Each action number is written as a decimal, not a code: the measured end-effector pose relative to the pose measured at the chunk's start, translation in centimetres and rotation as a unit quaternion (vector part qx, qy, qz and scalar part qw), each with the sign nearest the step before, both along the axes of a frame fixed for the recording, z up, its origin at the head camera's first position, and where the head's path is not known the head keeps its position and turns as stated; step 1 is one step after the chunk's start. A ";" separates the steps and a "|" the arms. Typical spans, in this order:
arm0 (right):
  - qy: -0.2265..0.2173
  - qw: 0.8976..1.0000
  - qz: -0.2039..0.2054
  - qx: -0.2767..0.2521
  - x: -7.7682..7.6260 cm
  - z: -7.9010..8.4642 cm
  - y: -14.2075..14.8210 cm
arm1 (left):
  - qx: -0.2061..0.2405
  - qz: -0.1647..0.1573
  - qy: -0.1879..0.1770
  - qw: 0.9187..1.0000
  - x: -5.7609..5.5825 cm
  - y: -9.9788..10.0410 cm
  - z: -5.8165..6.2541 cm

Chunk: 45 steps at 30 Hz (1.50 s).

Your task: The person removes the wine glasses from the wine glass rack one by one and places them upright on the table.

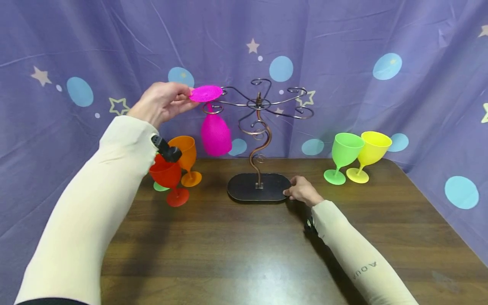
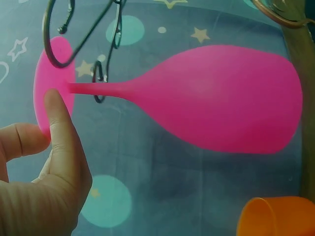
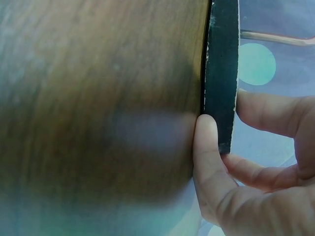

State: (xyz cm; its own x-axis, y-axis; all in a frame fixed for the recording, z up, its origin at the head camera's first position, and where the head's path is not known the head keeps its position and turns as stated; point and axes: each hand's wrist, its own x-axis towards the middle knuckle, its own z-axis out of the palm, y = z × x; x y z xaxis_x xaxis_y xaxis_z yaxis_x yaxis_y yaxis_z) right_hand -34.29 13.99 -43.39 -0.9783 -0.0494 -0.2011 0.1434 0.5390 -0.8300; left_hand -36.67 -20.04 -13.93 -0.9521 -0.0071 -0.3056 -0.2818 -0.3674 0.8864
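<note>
Upside down at one left-hand hook of the metal stemware rack (image 1: pixel 268 137), a magenta plastic goblet (image 1: pixel 216 134) hangs bowl downward. My left hand (image 1: pixel 164 101) pinches the edge of its round foot between thumb and fingers. In the left wrist view the goblet (image 2: pixel 226 98) shows its whole stem and bowl, with a curled hook (image 2: pixel 49 39) overlapping the foot. My right hand (image 1: pixel 303 190) grips the right end of the rack's black oval base (image 1: pixel 244 188). The right wrist view shows thumb and fingers on either side of that base (image 3: pixel 221 64).
On the wooden table (image 1: pixel 213 245), a red goblet (image 1: pixel 177 197) and an orange goblet (image 1: pixel 187 152) stand at left, a green foot (image 1: pixel 160 187) partly hidden behind them. Green (image 1: pixel 346 150) and yellow (image 1: pixel 373 148) goblets stand upright at right. A purple curtain (image 1: pixel 213 34) hangs behind.
</note>
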 end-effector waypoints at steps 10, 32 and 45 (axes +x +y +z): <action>0.001 1.000 -0.005 -0.005 -0.1 -0.1 -0.2 | 0.042 -0.009 -0.004 0.999 0.7 -3.2 -2.7; 0.105 0.990 -0.013 -0.097 2.2 2.1 -2.0 | 0.054 -0.085 0.076 0.992 5.0 -2.1 -10.9; 0.090 0.911 0.025 -0.402 6.8 4.8 -5.6 | 0.149 -0.081 0.061 0.984 6.9 0.1 -14.6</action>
State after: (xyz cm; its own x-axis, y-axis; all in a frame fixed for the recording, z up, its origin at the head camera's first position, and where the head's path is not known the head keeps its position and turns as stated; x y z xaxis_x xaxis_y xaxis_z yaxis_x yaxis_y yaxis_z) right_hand -27.50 8.42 -38.62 -0.9844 -0.1552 0.0829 -0.0417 -0.2520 -0.9668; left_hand -29.78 -19.96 -28.52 -0.9631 0.2209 -0.1538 -0.2559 -0.5742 0.7777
